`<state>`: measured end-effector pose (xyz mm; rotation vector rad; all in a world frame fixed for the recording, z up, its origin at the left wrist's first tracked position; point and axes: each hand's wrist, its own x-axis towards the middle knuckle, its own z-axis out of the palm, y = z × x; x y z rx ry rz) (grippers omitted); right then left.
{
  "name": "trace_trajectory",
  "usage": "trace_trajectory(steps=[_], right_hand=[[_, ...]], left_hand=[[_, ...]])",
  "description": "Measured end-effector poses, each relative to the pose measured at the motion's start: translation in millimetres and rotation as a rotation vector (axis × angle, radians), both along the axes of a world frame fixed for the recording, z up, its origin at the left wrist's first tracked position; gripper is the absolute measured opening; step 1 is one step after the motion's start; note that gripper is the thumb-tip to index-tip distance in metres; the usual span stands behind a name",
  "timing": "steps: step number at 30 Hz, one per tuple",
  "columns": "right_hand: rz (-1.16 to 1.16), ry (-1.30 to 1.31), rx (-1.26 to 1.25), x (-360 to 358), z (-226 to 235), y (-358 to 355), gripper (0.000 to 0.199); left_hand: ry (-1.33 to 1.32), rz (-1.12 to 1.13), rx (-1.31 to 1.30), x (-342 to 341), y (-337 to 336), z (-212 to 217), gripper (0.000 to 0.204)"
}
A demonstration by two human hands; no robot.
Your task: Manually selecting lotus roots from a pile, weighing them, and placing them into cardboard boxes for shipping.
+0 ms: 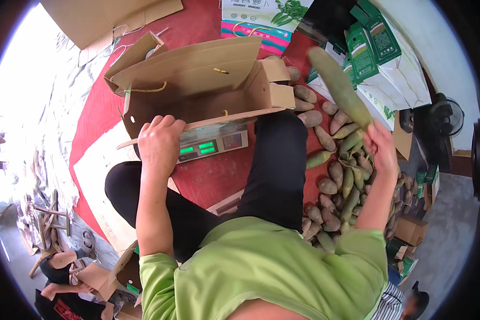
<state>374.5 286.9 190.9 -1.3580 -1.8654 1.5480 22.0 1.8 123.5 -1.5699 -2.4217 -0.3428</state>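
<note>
My right hand (381, 146) is closed around the lower end of a long green radish (338, 82). The radish is raised and tilted up to the left over the pile. My left hand (160, 140) grips the near edge of an open cardboard box (250, 93), its fingers curled over the rim. The box's flaps stand up, and yellow cord handles show on its walls. It rests on a digital scale (240, 141) with a lit green display, partly hidden under it. Right of my knee lies a pile of green radishes (349, 186) and brownish-pink roots (325, 138).
White and green cartons (376, 53) stand at the far right, beside a black fan (447, 116). A printed carton (266, 13) is at the back on the red floor covering (197, 29). Two other people are at the lower edges, one near a cardboard box (98, 280).
</note>
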Motion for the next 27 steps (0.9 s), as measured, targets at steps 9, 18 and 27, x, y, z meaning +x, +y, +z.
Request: trace_trajectory(steps=[9, 18, 27], right_hand=[[0.794, -0.062, 0.087, -205.4, -10.9, 8.0, 0.030], [1.211, -0.524, 0.377, -333.7, -83.5, -63.9, 0.033], [1.228, -0.236, 0.549, -316.8, -98.7, -49.8, 0.029]], left_hand=[[0.000, -0.021, 0.007, -1.0, -0.1, 1.4, 0.008], [-0.001, -0.017, -0.020, 0.7, -2.0, 3.7, 0.008], [-0.062, -0.015, -0.044, 3.1, -0.3, 3.0, 0.011]])
